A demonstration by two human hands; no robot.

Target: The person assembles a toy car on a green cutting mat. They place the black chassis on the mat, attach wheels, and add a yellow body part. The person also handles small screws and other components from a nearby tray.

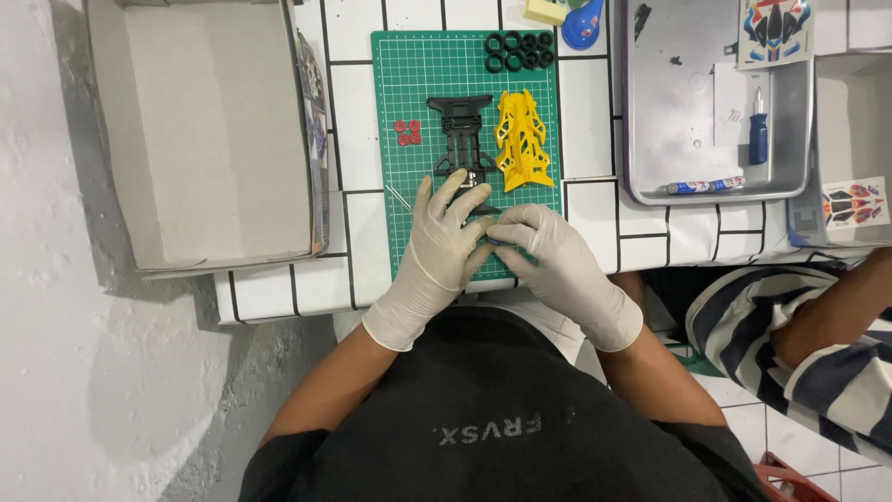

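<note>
Both my hands wear pale gloves and meet over the near half of a green cutting mat [418, 84]. My left hand [441, 237] and my right hand [548, 251] pinch a small blue and dark part [491, 242] between their fingertips; most of it is hidden. Just beyond the fingers lies a black toy car chassis [460, 135]. A yellow plastic body frame [523, 139] lies to its right. Small red wheel hubs [407, 133] sit left of the chassis, and several black tyres [518, 51] are grouped at the mat's far right corner.
An open cardboard box [214, 130] stands at the left. A metal tray [715, 102] on the right holds a blue screwdriver [758, 130] and a marker pen [701, 186]. Sticker sheets [855, 203] lie further right. Another person's arm in a striped sleeve [799, 344] is at the lower right.
</note>
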